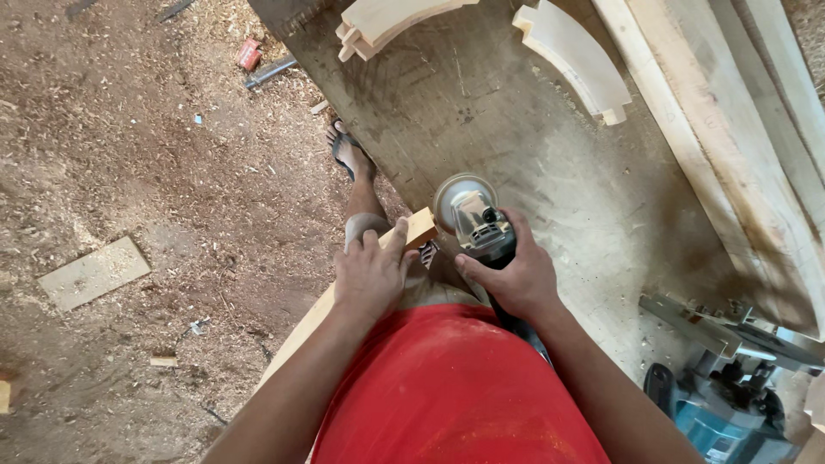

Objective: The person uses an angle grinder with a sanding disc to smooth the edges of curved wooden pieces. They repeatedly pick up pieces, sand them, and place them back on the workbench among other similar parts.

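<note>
A long wooden strip is held near its end by the left hand, fingers closed over it, at the centre of the frame. An angle grinder is gripped firmly in the right hand, its disc set against the strip's end. Only that end appears to be under work; how much of the strip is already smoothed cannot be told. Curved wooden pieces lie finished-looking on the dusty workbench at the upper middle. The earth floor at the left is covered in sawdust, and a blue power tool sits at the lower right.
</note>
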